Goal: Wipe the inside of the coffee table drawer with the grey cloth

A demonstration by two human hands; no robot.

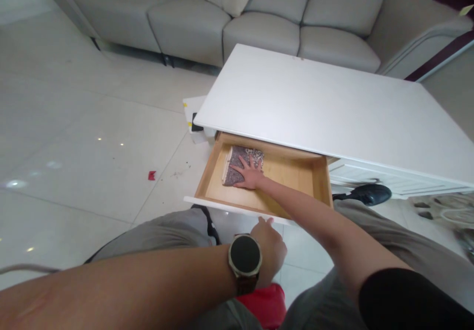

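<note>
A wooden drawer stands pulled out from under a white coffee table. At the drawer's back left corner lies a book with a patterned maroon cover. My right hand rests flat on the book, fingers spread. My left hand, with a round black watch on the wrist, sits curled at the drawer's white front edge, thumb touching it. What its fingers grip is hidden.
A grey sofa runs along the back. A black shoe lies beside the drawer on the right. A red scrap lies on the pale tile floor. My knees sit below the drawer, a red item between them.
</note>
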